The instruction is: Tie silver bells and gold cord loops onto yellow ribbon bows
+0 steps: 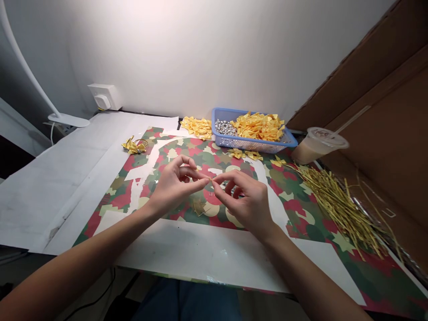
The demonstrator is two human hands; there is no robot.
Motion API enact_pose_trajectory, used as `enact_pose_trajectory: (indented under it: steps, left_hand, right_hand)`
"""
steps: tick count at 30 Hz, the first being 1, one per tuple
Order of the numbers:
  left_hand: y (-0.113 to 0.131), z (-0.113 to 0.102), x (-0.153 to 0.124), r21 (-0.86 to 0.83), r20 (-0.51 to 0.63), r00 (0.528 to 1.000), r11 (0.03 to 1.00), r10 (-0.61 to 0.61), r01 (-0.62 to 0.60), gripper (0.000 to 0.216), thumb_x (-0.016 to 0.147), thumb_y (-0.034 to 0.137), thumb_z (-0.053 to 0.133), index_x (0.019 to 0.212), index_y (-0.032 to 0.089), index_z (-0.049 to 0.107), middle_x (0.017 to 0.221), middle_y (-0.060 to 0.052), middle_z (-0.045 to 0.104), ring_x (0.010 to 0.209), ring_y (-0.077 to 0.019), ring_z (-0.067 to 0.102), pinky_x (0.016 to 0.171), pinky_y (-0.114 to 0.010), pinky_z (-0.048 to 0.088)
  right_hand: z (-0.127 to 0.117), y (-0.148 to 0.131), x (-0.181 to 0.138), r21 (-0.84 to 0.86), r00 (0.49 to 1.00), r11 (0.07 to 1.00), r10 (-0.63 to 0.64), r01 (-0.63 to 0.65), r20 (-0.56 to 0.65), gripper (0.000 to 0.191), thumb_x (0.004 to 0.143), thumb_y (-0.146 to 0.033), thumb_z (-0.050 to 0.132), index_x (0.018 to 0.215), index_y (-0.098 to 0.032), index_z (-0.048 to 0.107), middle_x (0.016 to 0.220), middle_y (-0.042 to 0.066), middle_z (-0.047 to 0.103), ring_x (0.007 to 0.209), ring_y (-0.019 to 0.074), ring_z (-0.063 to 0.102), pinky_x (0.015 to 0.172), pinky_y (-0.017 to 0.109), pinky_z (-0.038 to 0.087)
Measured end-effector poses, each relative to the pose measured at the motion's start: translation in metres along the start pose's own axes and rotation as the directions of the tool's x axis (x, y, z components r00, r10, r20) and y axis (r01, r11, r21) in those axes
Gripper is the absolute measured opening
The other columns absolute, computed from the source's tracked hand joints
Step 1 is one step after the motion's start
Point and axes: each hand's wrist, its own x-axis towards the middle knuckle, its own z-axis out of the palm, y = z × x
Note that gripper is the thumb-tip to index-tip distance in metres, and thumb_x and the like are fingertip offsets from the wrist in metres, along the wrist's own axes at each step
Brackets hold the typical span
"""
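Observation:
My left hand (175, 180) and my right hand (245, 196) meet fingertip to fingertip above the middle of the table. Each is closed in a pinch on a tiny yellowish thing (210, 179), too small and too covered by the fingers to name. Below them, a small clear piece with thin golden lines (200, 207) lies on the patterned sheet (294, 205). Beyond my right hand lie a few loose yellow bows (236, 153).
At the wall stands a blue basket (240, 142) of yellow bows and silver bells, beside a bow pile (196, 127). Tied bows (133, 145) lie left. On the right are a lidded cup with a straw (317, 145) and gold-green stems (341, 205). A lamp (68, 119) stands far left.

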Motion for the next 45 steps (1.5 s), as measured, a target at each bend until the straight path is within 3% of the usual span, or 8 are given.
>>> enact_pose_trajectory:
  steps: [7,14,45]
  left_hand:
    - [-0.0003,-0.0005,0.0002,-0.018,0.017,1.0,1.0,0.012,-0.012,0.036,0.068,0.027,0.075,0.079,0.021,0.042,0.071,-0.001,0.07,0.068,-0.0164,0.065,0.059,-0.028,0.044]
    - [-0.0012,0.0019,-0.0005,0.035,0.025,0.993,0.992,0.117,-0.118,0.031,0.071,0.022,0.071,0.078,0.021,0.041,0.074,-0.001,0.067,0.073,-0.0153,0.063,0.06,-0.028,0.04]
    - [-0.0014,0.0009,0.0011,0.021,0.02,0.998,0.998,0.052,-0.053,0.034,0.068,0.024,0.073,0.076,0.021,0.04,0.073,0.0,0.065,0.07,-0.0142,0.06,0.061,-0.029,0.041]
  right_hand:
    - [-0.0001,-0.0001,-0.0005,0.029,0.999,0.998,0.05,-0.05,0.008,0.008,0.081,-0.016,0.06,0.075,-0.02,0.06,0.069,-0.002,0.065,0.047,0.0078,0.051,0.042,0.021,0.041]
    - [-0.0012,-0.0006,0.0001,0.052,0.999,0.997,0.052,-0.053,0.015,0.007,0.081,-0.015,0.061,0.075,-0.02,0.061,0.069,-0.002,0.065,0.046,0.0075,0.049,0.041,0.021,0.041]
    - [-0.0015,-0.0015,0.0008,0.055,1.0,0.998,0.027,-0.028,0.01,0.008,0.079,-0.012,0.062,0.075,-0.019,0.061,0.068,-0.003,0.064,0.047,0.0065,0.049,0.041,0.019,0.04]
